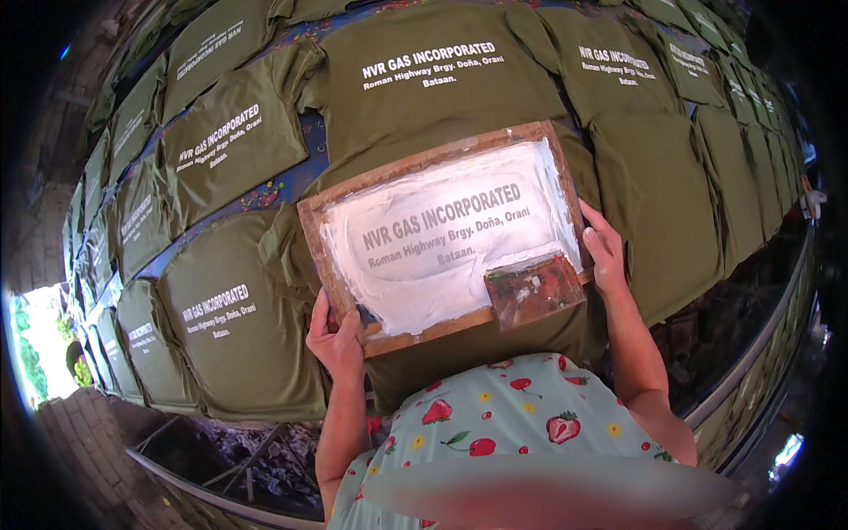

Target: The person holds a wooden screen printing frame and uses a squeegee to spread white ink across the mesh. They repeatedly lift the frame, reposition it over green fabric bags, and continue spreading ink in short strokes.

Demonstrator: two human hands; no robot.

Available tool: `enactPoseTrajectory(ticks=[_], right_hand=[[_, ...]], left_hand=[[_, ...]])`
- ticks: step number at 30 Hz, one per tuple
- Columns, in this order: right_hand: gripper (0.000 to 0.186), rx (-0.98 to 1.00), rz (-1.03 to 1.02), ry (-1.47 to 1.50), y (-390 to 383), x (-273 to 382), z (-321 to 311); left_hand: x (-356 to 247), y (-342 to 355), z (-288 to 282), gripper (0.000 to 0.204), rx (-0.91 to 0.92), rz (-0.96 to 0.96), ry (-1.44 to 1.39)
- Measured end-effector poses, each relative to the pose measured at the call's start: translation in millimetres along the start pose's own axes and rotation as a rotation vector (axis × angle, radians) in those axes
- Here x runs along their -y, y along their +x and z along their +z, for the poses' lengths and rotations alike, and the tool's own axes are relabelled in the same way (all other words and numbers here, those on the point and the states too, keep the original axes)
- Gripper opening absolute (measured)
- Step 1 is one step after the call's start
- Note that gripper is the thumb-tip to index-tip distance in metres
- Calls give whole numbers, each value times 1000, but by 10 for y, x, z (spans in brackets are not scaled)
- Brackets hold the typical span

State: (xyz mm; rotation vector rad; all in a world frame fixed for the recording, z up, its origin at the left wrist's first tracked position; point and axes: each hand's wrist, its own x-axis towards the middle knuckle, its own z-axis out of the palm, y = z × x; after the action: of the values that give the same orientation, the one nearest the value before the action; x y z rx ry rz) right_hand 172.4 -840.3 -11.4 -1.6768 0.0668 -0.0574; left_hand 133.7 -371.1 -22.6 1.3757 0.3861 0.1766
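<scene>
Between my hands is a wooden-edged screen printing frame [428, 340], turned slightly anticlockwise. White ink [353, 265] coats its mesh, and dark lettering shows through the middle. My left hand [336, 340] grips the lower left corner, thumb along the wood. On the right side, my right hand [604, 252] holds the edge with its fingers partly hidden beneath. A squeegee with a stained, dark reddish-brown face [534, 293] rests over the frame's lower right corner, touched by neither hand. Under the frame lies an olive green shirt [415, 97]; whether the two touch, I cannot tell.
Rows of olive shirts cover a long blue table. Shirts at the left [221, 309] and far side carry white print; the nearest on the right [658, 203] shows a plain face. Metal rails [751, 327] run along the near side, and a patterned apron [512, 406] covers my front.
</scene>
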Motion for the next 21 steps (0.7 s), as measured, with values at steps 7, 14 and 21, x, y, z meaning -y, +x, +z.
enactPoseTrajectory(ticks=[7,14,21], right_hand=[[55,-15,35,15,-23,-55,-52],[53,-32,78,62,13,-118,-52],[53,-22,98,100,-10,-53,-19]], left_hand=[[-21,-55,13,62,-43,-27,102],[35,-23,-15,65,-63,-18,48],[-29,2,13,64,-1,-2,21]])
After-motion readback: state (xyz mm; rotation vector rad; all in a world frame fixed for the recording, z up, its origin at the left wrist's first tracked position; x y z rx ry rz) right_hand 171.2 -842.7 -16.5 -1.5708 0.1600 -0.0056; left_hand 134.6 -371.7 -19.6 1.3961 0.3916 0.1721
